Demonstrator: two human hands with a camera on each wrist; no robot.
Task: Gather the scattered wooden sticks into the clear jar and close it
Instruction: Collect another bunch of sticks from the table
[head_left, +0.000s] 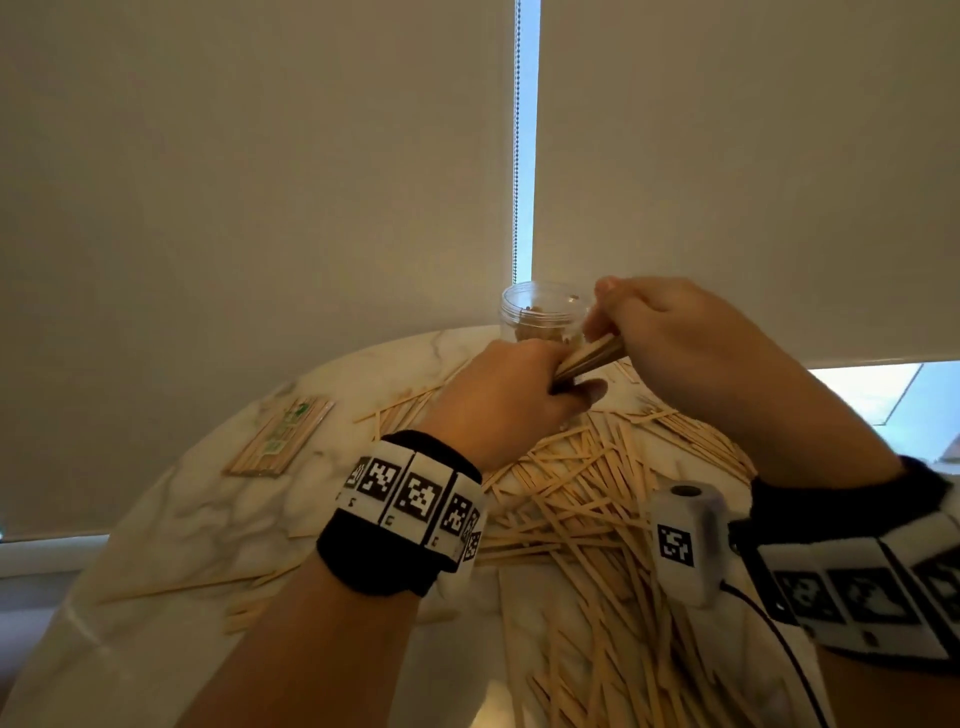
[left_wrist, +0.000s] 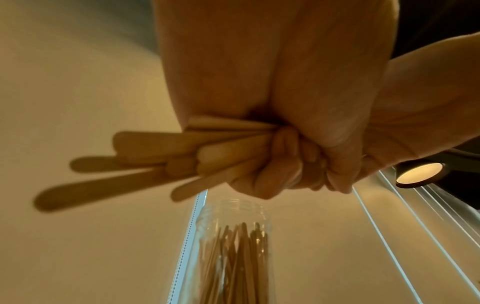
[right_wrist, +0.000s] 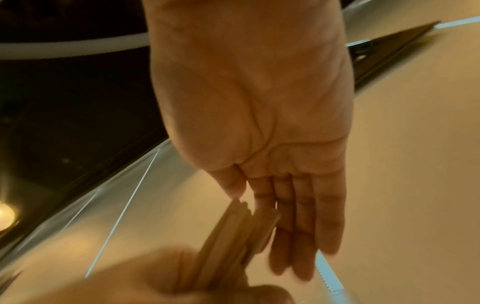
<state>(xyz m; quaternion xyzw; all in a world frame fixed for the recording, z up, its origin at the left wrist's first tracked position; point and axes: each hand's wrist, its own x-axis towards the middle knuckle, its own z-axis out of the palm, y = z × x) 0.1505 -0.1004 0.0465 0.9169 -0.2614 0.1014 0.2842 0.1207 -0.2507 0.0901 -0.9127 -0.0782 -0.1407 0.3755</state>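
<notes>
I'm clamping my left hand (head_left: 511, 387) on a stick bundle (head_left: 589, 357), its long axis pointing up-right toward the open jar (head_left: 545, 312) just beyond; my flat-fingered right hand (head_left: 675, 338) is steadying the tips.

- Dim, warm room; cold daylight through the gap between the blinds (head_left: 525, 135).
- Lamp (left_wrist: 420, 172) glows.
- Right wrist view blurred — edges bend.
</notes>
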